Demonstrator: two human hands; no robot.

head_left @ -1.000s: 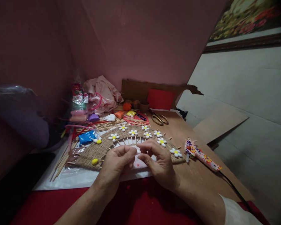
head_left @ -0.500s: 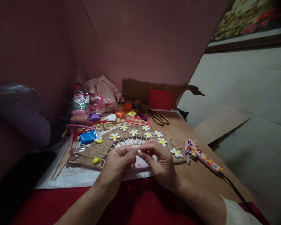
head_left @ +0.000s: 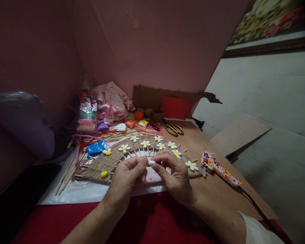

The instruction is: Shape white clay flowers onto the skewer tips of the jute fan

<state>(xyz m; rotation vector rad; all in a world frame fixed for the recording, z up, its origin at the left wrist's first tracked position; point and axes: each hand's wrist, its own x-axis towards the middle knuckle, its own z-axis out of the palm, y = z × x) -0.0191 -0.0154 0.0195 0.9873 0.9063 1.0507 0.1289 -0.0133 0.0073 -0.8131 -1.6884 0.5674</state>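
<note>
In the head view, the right hand (head_left: 176, 174) pinched a small white piece (head_left: 151, 163) between thumb and forefinger; the left hand (head_left: 129, 176), fingers curled with thumb against forefinger, met its edge. The piece was above the near side of the woven arch (head_left: 96, 169). Clear packets held blue (head_left: 94, 148), orange (head_left: 130, 123) and yellow material (head_left: 143, 123). The brown pot's (head_left: 157, 116) contents could not be made out. Bare brown board (head_left: 203, 195) lay between the right forearm and the flowered glue gun (head_left: 222, 171).
</note>
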